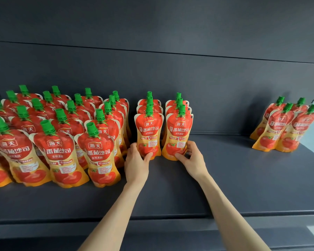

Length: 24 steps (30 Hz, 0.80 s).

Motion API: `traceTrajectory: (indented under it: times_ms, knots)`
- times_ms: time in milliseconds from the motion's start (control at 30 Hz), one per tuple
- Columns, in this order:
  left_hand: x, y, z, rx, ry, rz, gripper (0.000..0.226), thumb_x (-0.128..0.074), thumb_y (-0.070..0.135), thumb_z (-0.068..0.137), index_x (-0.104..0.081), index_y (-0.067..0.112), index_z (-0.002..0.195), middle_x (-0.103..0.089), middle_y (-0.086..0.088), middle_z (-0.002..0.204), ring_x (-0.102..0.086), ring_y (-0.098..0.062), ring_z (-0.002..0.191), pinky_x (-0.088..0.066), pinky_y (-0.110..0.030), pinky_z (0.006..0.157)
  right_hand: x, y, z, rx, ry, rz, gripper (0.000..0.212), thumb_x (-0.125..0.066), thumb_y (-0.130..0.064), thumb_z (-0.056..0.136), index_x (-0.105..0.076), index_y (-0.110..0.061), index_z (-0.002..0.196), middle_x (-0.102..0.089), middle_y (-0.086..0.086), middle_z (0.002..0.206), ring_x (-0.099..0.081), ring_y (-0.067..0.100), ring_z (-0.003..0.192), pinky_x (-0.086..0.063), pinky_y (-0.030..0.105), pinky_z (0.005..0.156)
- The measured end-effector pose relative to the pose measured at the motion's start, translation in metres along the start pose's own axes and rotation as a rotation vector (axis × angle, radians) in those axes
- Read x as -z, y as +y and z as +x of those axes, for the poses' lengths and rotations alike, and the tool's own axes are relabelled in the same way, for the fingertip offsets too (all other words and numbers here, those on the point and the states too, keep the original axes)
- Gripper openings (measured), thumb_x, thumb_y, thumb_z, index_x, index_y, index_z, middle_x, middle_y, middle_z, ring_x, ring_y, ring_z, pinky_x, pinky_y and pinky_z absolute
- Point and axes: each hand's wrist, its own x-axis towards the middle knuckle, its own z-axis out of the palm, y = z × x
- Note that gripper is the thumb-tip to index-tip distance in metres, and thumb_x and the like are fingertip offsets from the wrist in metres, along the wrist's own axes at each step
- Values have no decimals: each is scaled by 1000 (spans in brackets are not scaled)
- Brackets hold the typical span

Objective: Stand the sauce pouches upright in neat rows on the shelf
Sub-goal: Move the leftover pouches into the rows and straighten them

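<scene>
Red-and-yellow tomato sauce pouches with green caps stand upright on a dark grey shelf (225, 178). Two short rows stand in the middle. My left hand (137, 163) grips the lower part of the front pouch of the left row (149, 131), thumb on its front. My right hand (192, 159) grips the bottom of the front pouch of the right row (178, 132), thumb across its base. Behind each front pouch stand two more pouches in line.
Several rows of the same pouches (58, 138) fill the shelf's left side. A small cluster of pouches (282, 127) stands at the far right, leaning slightly. The shelf's back panel (170, 73) rises behind. The front edge (170, 220) runs below my forearms.
</scene>
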Motion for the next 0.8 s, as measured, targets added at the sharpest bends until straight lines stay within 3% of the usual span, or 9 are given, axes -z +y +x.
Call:
traceTrajectory:
  times_ms: [167, 300, 400, 500, 667, 800]
  knots:
    - [5, 3, -7, 19, -50, -48, 66, -69, 31, 82, -37, 6, 134, -51, -12, 131, -51, -29, 120, -47, -39, 94, 6, -5, -9, 17, 46, -25, 49, -69, -17, 84, -45, -13, 127, -53, -8, 113, -50, 6, 103, -40, 11, 79]
    - [14, 7, -36, -12, -51, -50, 62, -66, 27, 85, -38, 8, 137, -47, -10, 137, -47, -27, 126, -42, -37, 99, 19, 3, -21, -22, 151, -107, 42, -64, -21, 88, -49, -11, 126, -56, -1, 124, -52, 15, 114, -40, 24, 92]
    - [10, 22, -53, -174, -85, -66, 33, -65, 23, 85, -57, 15, 116, -60, -2, 119, -57, -21, 110, -49, -34, 90, 42, 7, -32, -28, 230, -115, 27, -62, -19, 89, -59, -12, 115, -63, 0, 115, -57, 14, 108, -40, 22, 89]
    - [-5, 56, -58, -268, -200, -168, 12, -65, 19, 85, -62, 19, 96, -65, 8, 92, -63, -10, 89, -53, -28, 79, 79, 8, -39, -7, 305, -126, 19, -62, -19, 89, -64, -12, 106, -66, -2, 101, -61, 12, 98, -47, 26, 88]
    - [-50, 126, -64, -402, -302, -250, 6, -63, 19, 86, -63, 19, 92, -64, 14, 81, -60, 3, 75, -49, -14, 68, 161, 15, -48, 31, 430, -109, 9, -62, -16, 89, -65, -16, 98, -65, -9, 89, -62, 2, 83, -45, 8, 70]
    - [-103, 185, -80, -463, -297, -286, 2, -63, 19, 86, -63, 17, 88, -65, 13, 79, -61, 2, 73, -46, -11, 68, 232, 37, -49, 23, 434, -99, 11, -60, -15, 90, -64, -21, 98, -67, -5, 93, -64, 9, 84, -47, 11, 66]
